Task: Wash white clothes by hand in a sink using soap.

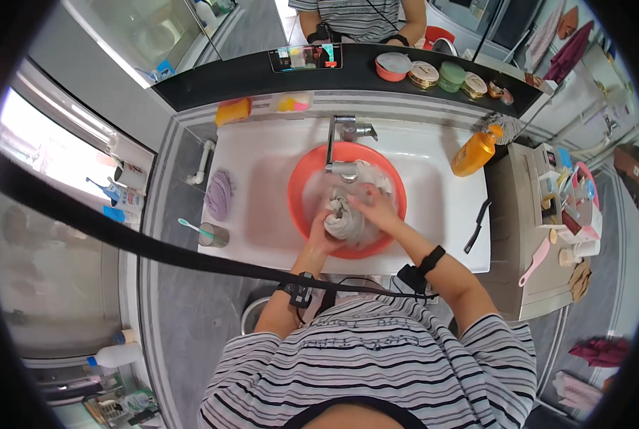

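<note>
left hand (322, 232) grips rumpled, rounded pale cloth (344, 225)

Head cam: L unit of side-by-side fisheye pair, worn on person's head. Looks steeply down & slightly fwd, over striped shirt (377, 354) at btm ctr. Centred approx on red basin (373, 249) in white sink (255, 179), w/ left hand (322, 227) & right hand (377, 207) abt mid-frame. Mid-near range: hands small, whole sink in frame. V. wide FOV: mirror (262, 21) at top, cabinet (523, 225) at R, bright window (33, 143) at L. Upright, unmirrored; straight edges bent toward rim, dark round border. Crossed diag. by dark strap (155, 245), v. close to lens.
</note>
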`<state>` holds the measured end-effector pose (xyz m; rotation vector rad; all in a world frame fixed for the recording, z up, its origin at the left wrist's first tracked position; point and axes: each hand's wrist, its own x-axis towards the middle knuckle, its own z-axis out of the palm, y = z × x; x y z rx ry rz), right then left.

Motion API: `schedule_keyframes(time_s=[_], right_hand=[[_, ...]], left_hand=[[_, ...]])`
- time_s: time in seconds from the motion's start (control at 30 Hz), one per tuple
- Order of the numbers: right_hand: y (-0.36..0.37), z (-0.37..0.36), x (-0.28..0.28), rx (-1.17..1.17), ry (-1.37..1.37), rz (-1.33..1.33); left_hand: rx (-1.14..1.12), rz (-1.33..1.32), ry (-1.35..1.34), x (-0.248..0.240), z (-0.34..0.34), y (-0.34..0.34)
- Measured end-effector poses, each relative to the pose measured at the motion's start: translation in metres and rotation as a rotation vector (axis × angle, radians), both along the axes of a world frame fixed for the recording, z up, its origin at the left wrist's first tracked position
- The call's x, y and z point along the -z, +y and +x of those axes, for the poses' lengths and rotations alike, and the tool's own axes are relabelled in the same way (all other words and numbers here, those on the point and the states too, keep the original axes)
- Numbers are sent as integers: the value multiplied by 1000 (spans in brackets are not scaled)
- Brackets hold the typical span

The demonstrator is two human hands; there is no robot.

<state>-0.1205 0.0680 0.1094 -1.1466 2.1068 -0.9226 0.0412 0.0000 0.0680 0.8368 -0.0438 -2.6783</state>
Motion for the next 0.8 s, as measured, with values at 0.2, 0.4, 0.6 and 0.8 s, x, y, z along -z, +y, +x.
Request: schedule_keyframes(time_s=[0.2,0.4,0.6,0.8], right_hand=[[-2,16,-14,41,-1005,118],[-11,2,45,212,-902,-101],[-15,-23,105,328,-536,-298],[11,-37,143,196,89,-136]], left_hand=[[132,-104,70,1,4,-14],[34,-155,79,7,5,-16],[-36,-181,-204,33,10,-32],[42,-161,-489,63,5,-40]])
